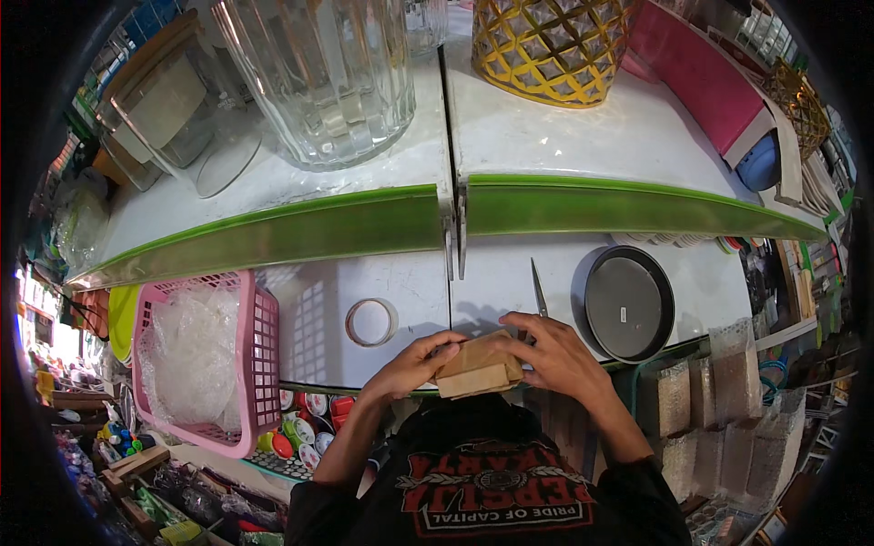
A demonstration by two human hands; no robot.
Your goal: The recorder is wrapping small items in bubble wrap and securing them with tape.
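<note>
A small brown cardboard box [481, 365] is held near my chest, at the front edge of the white shelf [410, 280]. My left hand [423, 362] grips its left side, the thumb on the near top corner. My right hand [556, 351] holds its right side, with the fingers spread over the top and edge. Just beyond my right hand lies a pair of scissors [538, 286], its blade pointing away and its handles hidden. A roll of clear tape [369, 322] lies on the shelf beyond my left hand.
At the right stands a round dark metal pan [628, 304]. A pink plastic basket [258, 362] with bubble wrap [191, 362] is at the left. The green-edged upper shelf [594, 205] holds a ribbed glass vessel [334, 89] and a gold-patterned one [553, 51]. Bubble-wrapped packages [703, 396] are at lower right.
</note>
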